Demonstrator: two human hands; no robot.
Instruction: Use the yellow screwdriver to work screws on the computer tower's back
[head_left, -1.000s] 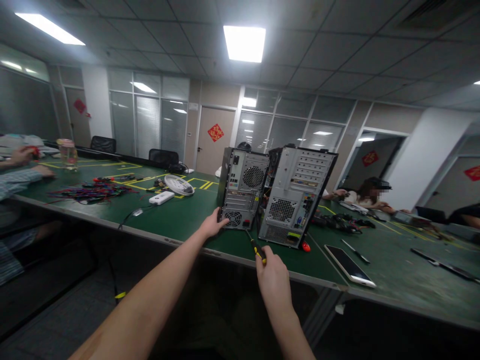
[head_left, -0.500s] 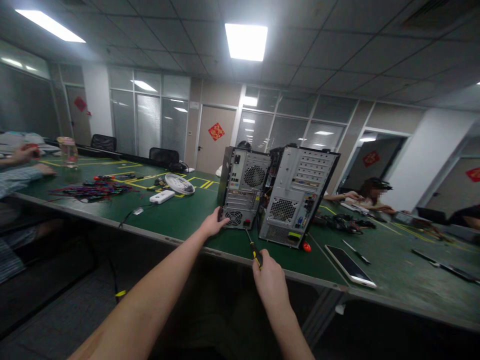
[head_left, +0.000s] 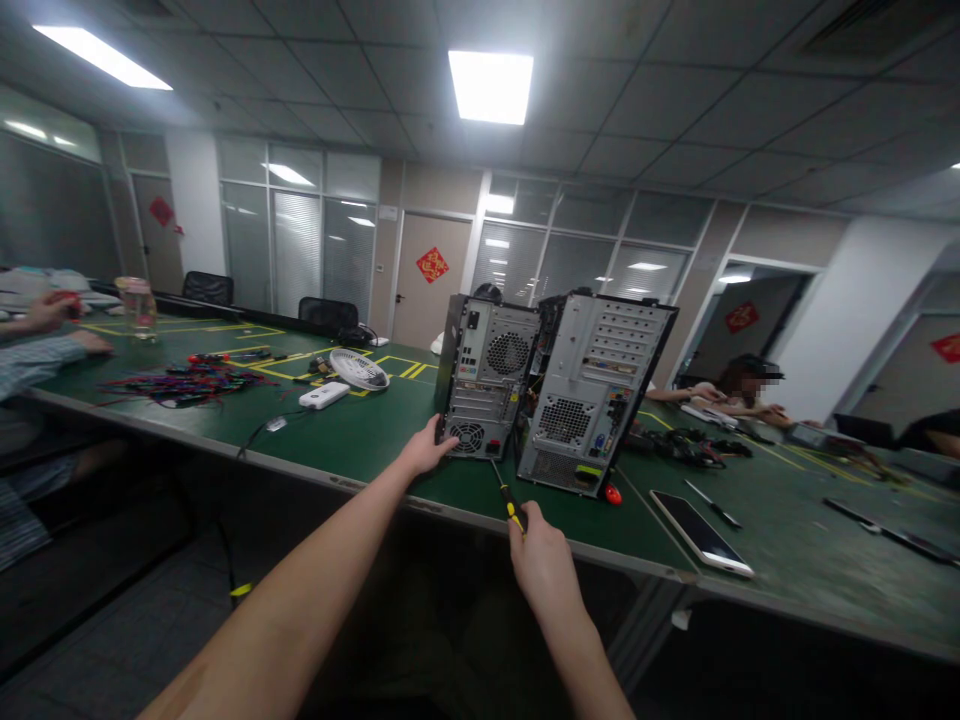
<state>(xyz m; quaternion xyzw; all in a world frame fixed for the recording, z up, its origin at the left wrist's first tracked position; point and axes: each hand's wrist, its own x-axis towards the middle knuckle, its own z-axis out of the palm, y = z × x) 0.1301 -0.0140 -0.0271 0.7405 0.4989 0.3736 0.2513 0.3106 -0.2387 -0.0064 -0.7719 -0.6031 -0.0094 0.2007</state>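
Observation:
Two computer cases stand upright side by side on the green table (head_left: pixel 390 460), rear panels facing me. My left hand (head_left: pixel 426 448) grips the lower left edge of the smaller case (head_left: pixel 491 375), thumb on the panel beside its fan grille. The larger case (head_left: pixel 592 395) is to the right, a red object (head_left: pixel 613 495) at its foot. My right hand (head_left: pixel 536 535) is closed round the handle of a black and yellow screwdriver (head_left: pixel 512 505). The screwdriver's tip points up at the bottom edge of the smaller case, near the red switch; whether they touch is unclear.
Left lie a pile of coloured cables (head_left: pixel 187 383), a white power strip (head_left: pixel 324 394) and a white round grille (head_left: pixel 359 368). Right are a phone (head_left: pixel 701 533), a pen-like tool (head_left: pixel 712 503) and black cables (head_left: pixel 694 447). Other people's arms rest at both sides.
My right hand has shifted very slightly right, and the screwdriver handle has turned a little, showing more yellow. My left hand and both cases have stayed in place.

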